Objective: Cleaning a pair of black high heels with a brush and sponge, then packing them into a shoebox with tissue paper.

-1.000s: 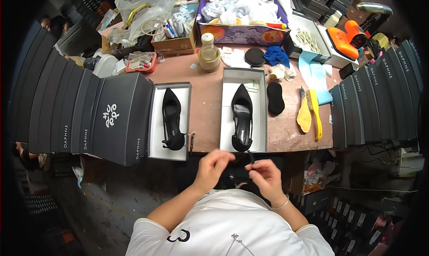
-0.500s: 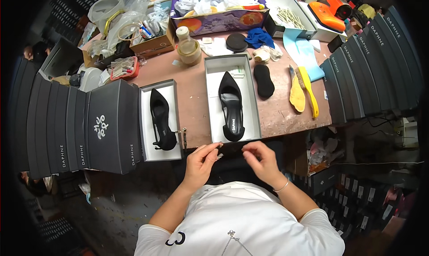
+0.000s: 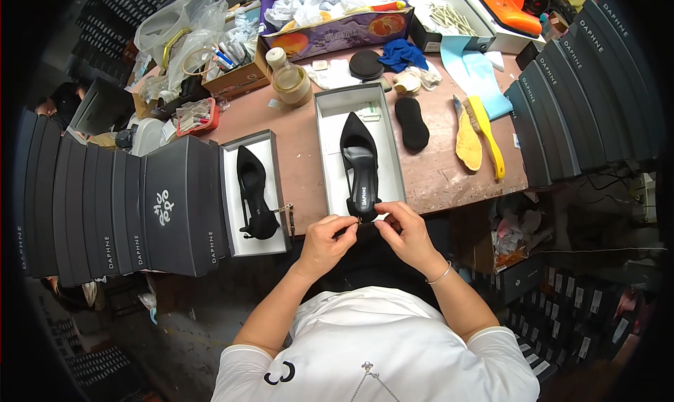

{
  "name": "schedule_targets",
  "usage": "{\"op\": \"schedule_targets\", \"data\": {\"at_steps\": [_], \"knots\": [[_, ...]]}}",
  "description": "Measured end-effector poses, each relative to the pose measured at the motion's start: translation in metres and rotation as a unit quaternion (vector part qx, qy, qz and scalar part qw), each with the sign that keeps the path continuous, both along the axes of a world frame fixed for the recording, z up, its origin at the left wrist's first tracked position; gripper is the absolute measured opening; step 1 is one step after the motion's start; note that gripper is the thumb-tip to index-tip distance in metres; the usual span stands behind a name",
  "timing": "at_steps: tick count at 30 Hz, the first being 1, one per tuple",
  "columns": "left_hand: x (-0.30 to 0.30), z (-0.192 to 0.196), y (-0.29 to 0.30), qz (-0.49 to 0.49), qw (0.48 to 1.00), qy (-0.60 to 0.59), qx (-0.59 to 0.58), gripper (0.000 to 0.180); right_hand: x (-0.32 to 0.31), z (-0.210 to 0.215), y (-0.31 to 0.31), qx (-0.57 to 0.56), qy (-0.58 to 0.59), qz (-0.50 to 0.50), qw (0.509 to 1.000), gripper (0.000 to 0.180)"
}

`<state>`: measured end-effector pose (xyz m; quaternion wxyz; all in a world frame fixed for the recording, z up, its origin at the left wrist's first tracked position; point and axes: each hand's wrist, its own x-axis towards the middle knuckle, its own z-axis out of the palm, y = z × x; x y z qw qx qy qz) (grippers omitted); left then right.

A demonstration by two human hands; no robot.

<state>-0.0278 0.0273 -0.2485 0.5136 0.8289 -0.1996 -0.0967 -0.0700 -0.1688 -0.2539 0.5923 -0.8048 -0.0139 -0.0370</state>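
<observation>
A black pointed high-heeled shoe (image 3: 361, 156) lies in the middle white-lined shoebox (image 3: 394, 172), its toe facing away from me. At its heel end, over the box's near edge, both hands come close together. My left hand (image 3: 324, 245) pinches a small gold-coloured piece (image 3: 360, 220) between thumb and forefinger. My right hand (image 3: 409, 238) is also closed, its fingertips by the heel; what they hold is too small to make out. To the left, the matching shoe (image 3: 257, 191) lies in another box (image 3: 273, 139), its strap with a gold buckle (image 3: 289, 210) hanging over the side.
Dark shoeboxes stand in rows at left (image 3: 184, 202) and right (image 3: 562, 121). On the table are a black shoe-shaped pad (image 3: 411, 124), a yellow-handled brush (image 3: 491, 139), a yellow insole-shaped piece (image 3: 467, 144) and a glue jar (image 3: 290, 84). A purple carton (image 3: 337, 36) stands behind.
My hands have moved up to the shoe's heel and closer to each other. The right fingers, apart from the shoe before, now pinch beside it. The view has shifted slightly.
</observation>
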Motion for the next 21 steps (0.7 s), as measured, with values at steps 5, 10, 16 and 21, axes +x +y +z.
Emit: {"op": "schedule_targets", "data": {"at_steps": [5,10,16,21], "knots": [[0.009,0.006,0.001,-0.043,0.995,-0.067,0.059,0.015,0.002,-0.002,0.0,0.005,0.002,0.002,1.0,0.026],[0.014,0.014,-0.003,-0.081,0.976,-0.168,0.115,0.011,0.002,0.001,0.001,-0.027,-0.015,0.013,0.999,0.03],[0.001,0.009,-0.015,-0.029,0.962,-0.227,0.147,0.013,0.001,-0.002,0.007,-0.081,-0.063,-0.004,0.995,0.033],[-0.008,0.004,-0.024,0.046,0.976,-0.189,0.097,0.019,0.002,-0.008,0.011,-0.14,-0.152,-0.032,0.978,0.028]]}}
